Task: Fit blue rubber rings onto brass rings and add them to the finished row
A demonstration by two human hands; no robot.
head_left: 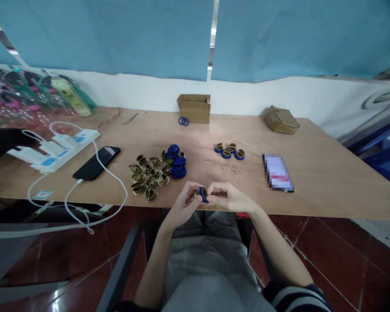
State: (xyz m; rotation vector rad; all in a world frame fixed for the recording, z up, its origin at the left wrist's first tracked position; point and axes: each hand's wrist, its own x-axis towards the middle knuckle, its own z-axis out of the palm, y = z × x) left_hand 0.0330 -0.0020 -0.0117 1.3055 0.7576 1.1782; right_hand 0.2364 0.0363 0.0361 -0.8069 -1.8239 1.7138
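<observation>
My left hand and my right hand meet at the table's front edge, both pinching one small brass part with a blue ring on it. Just beyond my left hand lies a heap of bare brass parts with a pile of blue rings on its right side. Further right, several brass parts fitted with blue rings sit in a small group. Thin wire scraps lie between that group and my hands.
A black phone on a white cable and a white power strip lie at the left. A second phone lies at the right. An open cardboard box, a loose blue ring and a wrapped packet stand at the back.
</observation>
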